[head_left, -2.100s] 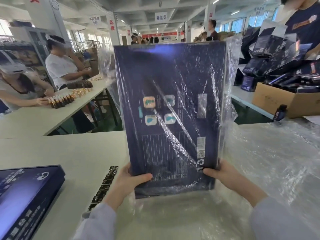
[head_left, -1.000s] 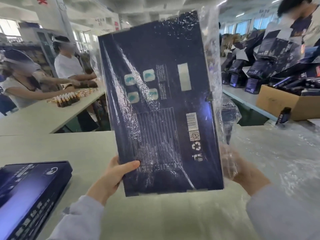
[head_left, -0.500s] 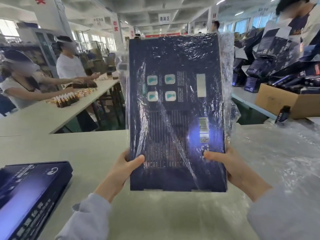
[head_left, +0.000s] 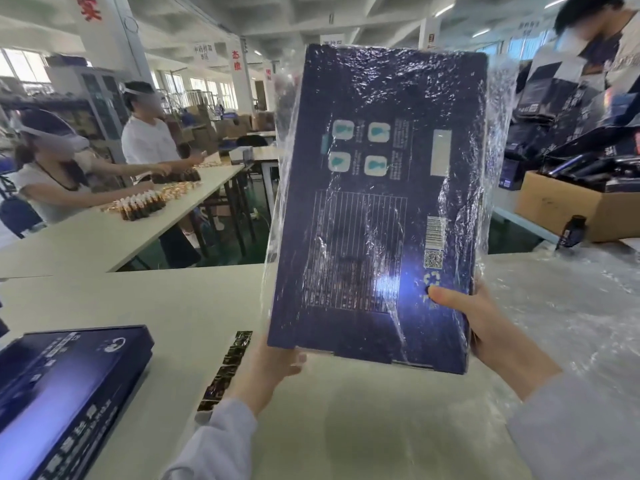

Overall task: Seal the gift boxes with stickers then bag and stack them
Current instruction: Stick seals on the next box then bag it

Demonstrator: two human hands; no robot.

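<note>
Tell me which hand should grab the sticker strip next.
Likely left: the left hand grips the bagged box at its lower corner, just beside the sticker strip; the right hand holds the opposite edge, farther away.

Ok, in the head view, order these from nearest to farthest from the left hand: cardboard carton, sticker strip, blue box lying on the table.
1. Sticker strip, just left of the left hand, which holds the bagged box.
2. Blue box, flat on the table, far left.
3. Cardboard carton, far right, beyond the table.
</note>
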